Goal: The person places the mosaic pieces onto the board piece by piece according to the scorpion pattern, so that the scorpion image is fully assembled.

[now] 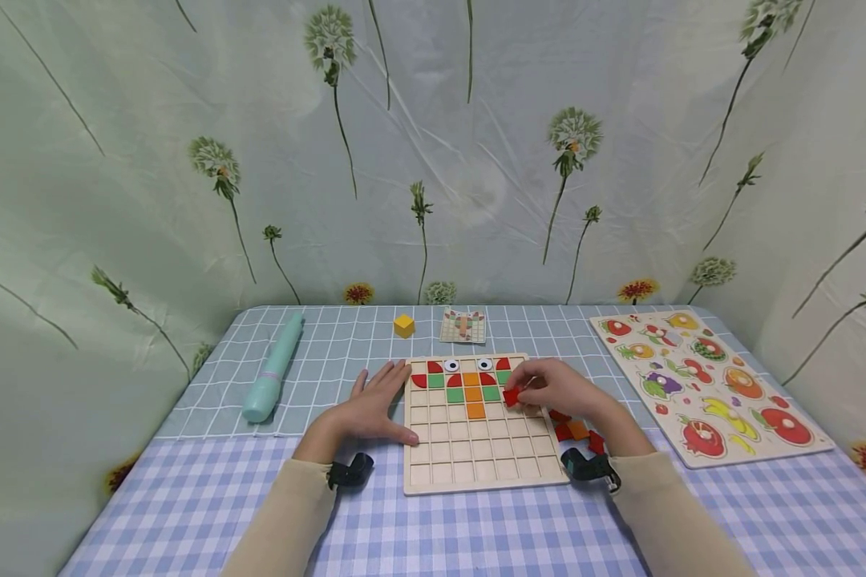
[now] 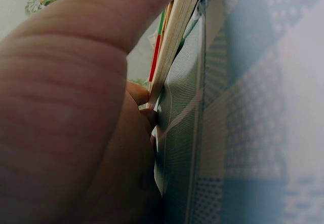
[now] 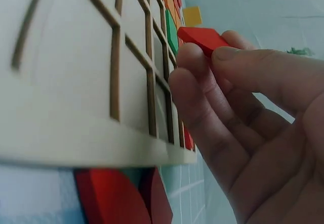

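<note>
A wooden grid board (image 1: pixel 483 453) lies on the table with red, green and orange tiles and two eye pieces in its upper rows. My left hand (image 1: pixel 374 406) rests along the board's left edge, fingers straight and thumb touching the lower side; the left wrist view shows the palm beside the board's edge (image 2: pixel 174 41). Over the board's right side, my right hand (image 1: pixel 559 389) pinches a red tile (image 3: pixel 205 37) between thumb and fingertips. In the right wrist view that tile is tilted and held above the grid. Part of the board's right edge is hidden by this hand.
Loose red and orange tiles (image 1: pixel 577 430) lie right of the board, under my right forearm. A fruit puzzle board (image 1: pixel 772 393) lies farther right. Behind stand a small pattern card (image 1: pixel 463 327) and a yellow cube (image 1: pixel 404 325). A mint-green baton-like object (image 1: pixel 274 373) lies left.
</note>
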A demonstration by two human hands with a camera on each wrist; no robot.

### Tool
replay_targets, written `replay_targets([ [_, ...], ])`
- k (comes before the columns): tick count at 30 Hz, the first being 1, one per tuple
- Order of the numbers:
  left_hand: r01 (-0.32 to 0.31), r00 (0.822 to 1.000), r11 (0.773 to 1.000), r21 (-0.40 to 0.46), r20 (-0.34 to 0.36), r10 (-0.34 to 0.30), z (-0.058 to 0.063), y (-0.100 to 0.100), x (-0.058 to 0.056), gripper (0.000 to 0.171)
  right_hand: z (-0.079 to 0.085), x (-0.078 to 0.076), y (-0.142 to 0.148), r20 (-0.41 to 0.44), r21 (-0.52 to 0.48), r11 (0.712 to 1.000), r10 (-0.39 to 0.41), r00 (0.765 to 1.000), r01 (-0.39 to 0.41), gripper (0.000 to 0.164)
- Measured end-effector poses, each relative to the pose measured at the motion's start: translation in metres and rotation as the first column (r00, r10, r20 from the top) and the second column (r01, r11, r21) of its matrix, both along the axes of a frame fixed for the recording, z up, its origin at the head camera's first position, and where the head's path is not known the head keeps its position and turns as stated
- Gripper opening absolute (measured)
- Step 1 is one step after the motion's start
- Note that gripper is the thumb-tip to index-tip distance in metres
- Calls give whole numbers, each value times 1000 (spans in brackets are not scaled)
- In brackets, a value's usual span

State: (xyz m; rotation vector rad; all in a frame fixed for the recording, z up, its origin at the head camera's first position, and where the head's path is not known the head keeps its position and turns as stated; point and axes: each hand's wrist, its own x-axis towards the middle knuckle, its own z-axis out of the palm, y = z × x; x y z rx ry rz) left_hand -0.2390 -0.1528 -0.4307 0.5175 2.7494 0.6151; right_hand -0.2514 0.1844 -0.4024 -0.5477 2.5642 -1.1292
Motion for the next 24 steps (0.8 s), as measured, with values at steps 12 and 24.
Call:
replay_targets([
  [12,-1,1000,1000,-10,1,1,0,1,0,124,1,5,-20,-39,42,999,12,999,-10,15],
  [24,-5,1000,1000,-18,6,5,0,0,0,123,-7,6,-29,-59,63,998,1,998,2,11],
])
